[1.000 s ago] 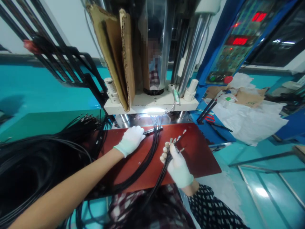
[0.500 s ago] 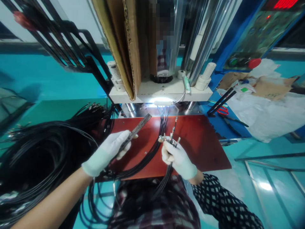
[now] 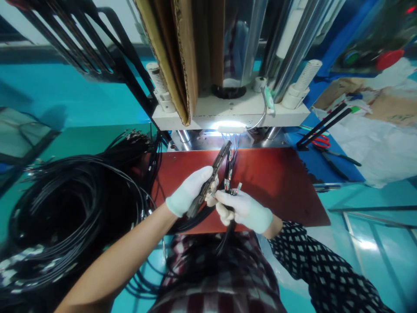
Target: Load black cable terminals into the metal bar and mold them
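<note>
My left hand (image 3: 192, 189), in a white glove, is closed around a long dark metal bar (image 3: 221, 158) with notches along it. The bar slants up and to the right, its far end near the lit machine edge. Beside it, my gloved right hand (image 3: 243, 208) grips a bunch of black cables (image 3: 230, 228) whose metal connector ends poke out above the fingers. Both hands are close together over the red-brown board (image 3: 276, 184), the right fingertips almost at the bar; whether they touch it I cannot tell. More thin cables run from the board up under the machine's light.
A press-like machine with a white plate (image 3: 202, 115) and a bright lamp (image 3: 231, 129) stands behind the board. Large coils of black cable (image 3: 94, 174) lie at left. Red-handled scissors (image 3: 321, 141) and dark pliers (image 3: 339, 161) lie on the blue surface at right, by plastic bags (image 3: 391, 148).
My left hand has carried the bar rightward, bringing it beside the right hand's connectors. My right hand still holds the cables. The view has shifted slightly.
</note>
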`<state>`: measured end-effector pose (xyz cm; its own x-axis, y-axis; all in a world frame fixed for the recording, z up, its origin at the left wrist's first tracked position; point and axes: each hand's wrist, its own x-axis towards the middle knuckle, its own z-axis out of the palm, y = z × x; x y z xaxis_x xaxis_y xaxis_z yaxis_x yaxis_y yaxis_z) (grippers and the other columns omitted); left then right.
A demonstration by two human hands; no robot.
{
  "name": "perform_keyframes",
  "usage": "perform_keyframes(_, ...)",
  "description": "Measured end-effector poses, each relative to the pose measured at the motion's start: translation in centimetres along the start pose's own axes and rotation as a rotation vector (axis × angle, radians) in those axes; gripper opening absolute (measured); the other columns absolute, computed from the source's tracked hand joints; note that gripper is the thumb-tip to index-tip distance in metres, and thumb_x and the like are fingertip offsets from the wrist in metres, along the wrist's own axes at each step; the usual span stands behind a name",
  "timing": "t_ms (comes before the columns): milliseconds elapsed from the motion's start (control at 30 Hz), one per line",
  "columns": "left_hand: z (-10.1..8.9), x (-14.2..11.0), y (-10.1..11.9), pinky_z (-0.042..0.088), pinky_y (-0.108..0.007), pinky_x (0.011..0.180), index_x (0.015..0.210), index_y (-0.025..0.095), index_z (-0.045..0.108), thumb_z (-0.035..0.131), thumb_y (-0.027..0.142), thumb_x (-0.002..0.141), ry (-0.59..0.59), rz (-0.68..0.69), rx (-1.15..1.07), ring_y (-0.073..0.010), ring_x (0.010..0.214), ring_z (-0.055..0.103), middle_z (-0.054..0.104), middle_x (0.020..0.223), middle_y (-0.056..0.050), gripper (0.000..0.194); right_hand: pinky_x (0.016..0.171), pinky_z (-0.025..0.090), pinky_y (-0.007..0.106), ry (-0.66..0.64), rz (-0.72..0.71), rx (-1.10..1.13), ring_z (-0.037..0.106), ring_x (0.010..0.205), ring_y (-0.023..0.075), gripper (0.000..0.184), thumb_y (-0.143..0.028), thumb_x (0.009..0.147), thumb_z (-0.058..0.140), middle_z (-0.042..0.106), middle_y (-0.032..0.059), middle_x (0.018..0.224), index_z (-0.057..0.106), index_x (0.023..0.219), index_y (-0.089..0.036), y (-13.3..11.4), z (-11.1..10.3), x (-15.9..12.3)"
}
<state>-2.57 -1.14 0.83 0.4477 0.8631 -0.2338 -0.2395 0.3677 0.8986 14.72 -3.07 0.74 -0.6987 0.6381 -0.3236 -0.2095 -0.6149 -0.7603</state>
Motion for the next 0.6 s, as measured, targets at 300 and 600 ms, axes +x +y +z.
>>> perform_keyframes(300, 0.7, -0.2, -0.2, 0.039, -0.019, 0.049, 0.080, 0.016, 0.053, 0.049, 0.051, 0.096, 0.166, 0.048, 0.006, -0.0073, 0.053, 0.043, 0.050, 0.065, 0.002, 0.039, 0.066, 0.040, 0.027, 0.268, -0.289, -0.329, 0.047, 0.063, 0.0110, 0.022, -0.019, 0.078, 0.065, 0.051, -0.0046, 0.060, 0.051, 0.061, -0.019, 0.2, 2.1, 0.3)
perform_keyframes(600, 1.4, -0.2, -0.1, 0.040, -0.020, 0.055, 0.077, 0.017, 0.049, 0.050, 0.045, 0.098, 0.281, 0.198, 0.209, -0.0078, 0.057, 0.042, 0.047, 0.067, 0.003, 0.035, 0.066, 0.038, 0.026, 0.338, -0.189, -0.512, 0.048, 0.065, 0.0120, 0.019, -0.026, 0.080, 0.061, 0.052, -0.0042, 0.066, 0.049, 0.067, -0.020, 0.8, 2.1, 0.3)
